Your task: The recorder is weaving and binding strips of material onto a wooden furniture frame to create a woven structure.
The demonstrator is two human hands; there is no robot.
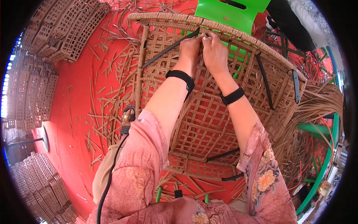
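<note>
A large woven basket [209, 128] of brown rattan-like strips lies before me, its open weave showing the red floor. Both my hands meet at its thick wrapped far rim [238, 34]. My left hand [190, 50] is closed, fingertips pinched together beside a black strap [171, 47]. Right against it, my right hand [215, 56] is also closed, thumb and fingers pressed at the rim. Whatever they grip is hidden by the fingers. Narrow brown strips run down between my wrists over the weave. More black straps [264, 82] cross the basket's right side.
Stacks of woven panels [30, 89] stand at the left. Cut strip scraps [115, 89] litter the red floor [71, 112]. A green plastic chair [231, 15] stands beyond the rim, near another person's dark-clothed leg [292, 26]. Long loose strips [320, 100] lie bundled at right beside a green frame [332, 149].
</note>
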